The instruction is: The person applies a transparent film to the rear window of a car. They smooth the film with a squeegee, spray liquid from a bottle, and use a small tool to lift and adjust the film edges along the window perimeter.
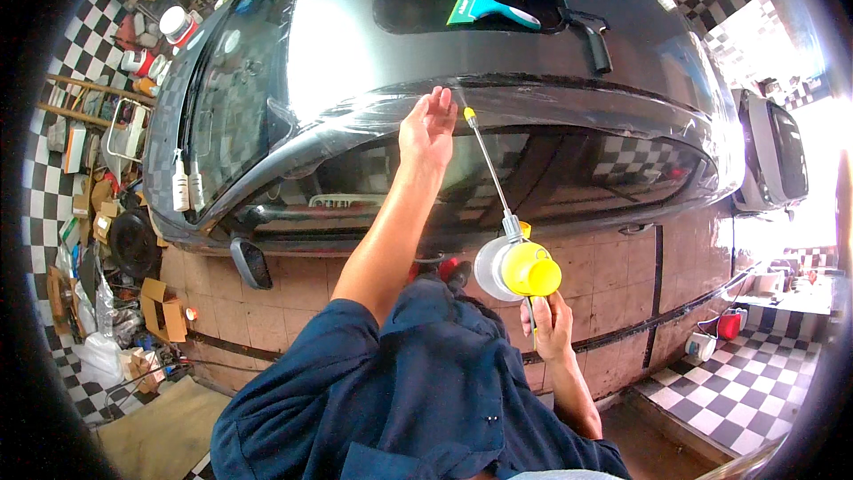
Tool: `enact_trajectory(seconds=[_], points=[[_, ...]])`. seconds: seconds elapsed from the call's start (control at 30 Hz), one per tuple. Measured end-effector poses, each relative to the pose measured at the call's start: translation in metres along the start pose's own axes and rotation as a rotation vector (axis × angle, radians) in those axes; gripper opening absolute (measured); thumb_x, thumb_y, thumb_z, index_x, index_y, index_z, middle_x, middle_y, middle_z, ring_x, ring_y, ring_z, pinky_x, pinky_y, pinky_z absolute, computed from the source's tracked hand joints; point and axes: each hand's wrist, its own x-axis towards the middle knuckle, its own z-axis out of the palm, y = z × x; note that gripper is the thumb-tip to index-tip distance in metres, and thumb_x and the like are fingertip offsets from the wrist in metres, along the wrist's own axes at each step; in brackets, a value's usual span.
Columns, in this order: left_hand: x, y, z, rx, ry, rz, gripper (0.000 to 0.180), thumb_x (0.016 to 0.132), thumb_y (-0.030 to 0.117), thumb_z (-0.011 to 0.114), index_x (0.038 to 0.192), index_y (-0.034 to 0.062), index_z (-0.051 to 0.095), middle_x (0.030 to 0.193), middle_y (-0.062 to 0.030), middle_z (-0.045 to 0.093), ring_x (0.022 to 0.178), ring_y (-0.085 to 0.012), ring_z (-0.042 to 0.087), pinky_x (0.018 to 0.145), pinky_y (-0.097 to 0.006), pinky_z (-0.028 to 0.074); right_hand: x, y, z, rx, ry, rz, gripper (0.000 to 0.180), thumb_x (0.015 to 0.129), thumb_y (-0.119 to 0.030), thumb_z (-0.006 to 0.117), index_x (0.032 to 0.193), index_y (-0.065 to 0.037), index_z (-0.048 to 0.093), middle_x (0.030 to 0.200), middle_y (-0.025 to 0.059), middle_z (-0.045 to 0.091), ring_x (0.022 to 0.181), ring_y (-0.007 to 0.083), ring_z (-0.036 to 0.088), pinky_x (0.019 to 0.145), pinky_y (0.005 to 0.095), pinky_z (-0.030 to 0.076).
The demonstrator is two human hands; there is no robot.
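My right hand grips the handle of a pressure sprayer bottle with a yellow cap and a long thin metal wand. The wand's yellow tip points at the upper edge of a dark car's side window. My left hand is open, fingers together, and rests flat against the same window edge, just left of the wand tip. The car's roof is wet and glossy.
A teal squeegee and a black-handled tool lie on the car's roof opening. A side mirror sticks out lower left. Boxes, bottles and clutter fill the checkered floor at left. A second vehicle stands at right.
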Motion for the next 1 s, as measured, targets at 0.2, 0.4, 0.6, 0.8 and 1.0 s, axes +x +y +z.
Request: enact_trajectory(seconds=[0.2, 0.4, 0.6, 0.8, 1.0], points=[[0.0, -0.003, 0.0, -0.085, 0.004, -0.014, 0.014, 0.096, 0.007, 0.042, 0.102, -0.0046, 0.046, 0.107, -0.0159, 0.056, 0.096, -0.0267, 0.06, 0.095, -0.044, 0.048, -0.002, 0.005, -0.002, -0.013, 0.023, 0.01, 0.027, 0.097, -0.029, 0.046, 0.096, -0.002, 0.05, 0.067, 0.0016, 0.053, 0.051, 0.0047, 0.047, 0.046, 0.0193, 0.039], [-0.007, -0.001, 0.005, -0.108, 0.046, -0.001, 0.015, 0.095, 0.005, 0.04, 0.103, -0.0068, 0.047, 0.109, -0.018, 0.057, 0.103, -0.0297, 0.058, 0.097, -0.047, 0.047, -0.002, 0.014, -0.003, 0.01, 0.03, -0.042, 0.024, 0.097, -0.024, 0.043, 0.1, -0.001, 0.052, 0.066, 0.0019, 0.053, 0.049, 0.0057, 0.046, 0.045, 0.0197, 0.039], [-0.008, 0.0, 0.005, -0.109, 0.013, -0.014, 0.014, 0.092, 0.001, 0.045, 0.101, -0.0078, 0.049, 0.106, -0.0195, 0.058, 0.105, -0.0322, 0.057, 0.099, -0.047, 0.044, 0.007, 0.017, -0.014, -0.031, -0.058, -0.028, 0.026, 0.097, -0.025, 0.043, 0.102, -0.001, 0.053, 0.066, 0.0025, 0.053, 0.049, 0.0062, 0.046, 0.045, 0.0193, 0.039], [-0.009, 0.003, 0.007, -0.086, 0.025, -0.024, 0.013, 0.091, 0.001, 0.045, 0.1, -0.0077, 0.05, 0.105, -0.0197, 0.059, 0.103, -0.0321, 0.058, 0.099, -0.047, 0.044, 0.022, 0.025, -0.022, -0.125, -0.15, -0.071, 0.03, 0.097, -0.029, 0.045, 0.103, -0.001, 0.053, 0.067, 0.0025, 0.054, 0.05, 0.0057, 0.046, 0.046, 0.019, 0.039], [-0.01, 0.007, 0.007, -0.059, 0.01, -0.024, 0.013, 0.091, 0.001, 0.046, 0.1, -0.0077, 0.051, 0.105, -0.0196, 0.059, 0.103, -0.0317, 0.058, 0.099, -0.048, 0.042, 0.033, 0.026, -0.026, -0.096, -0.173, -0.053, 0.035, 0.096, -0.034, 0.047, 0.103, 0.0, 0.053, 0.067, 0.002, 0.054, 0.05, 0.0058, 0.047, 0.045, 0.0192, 0.039]])
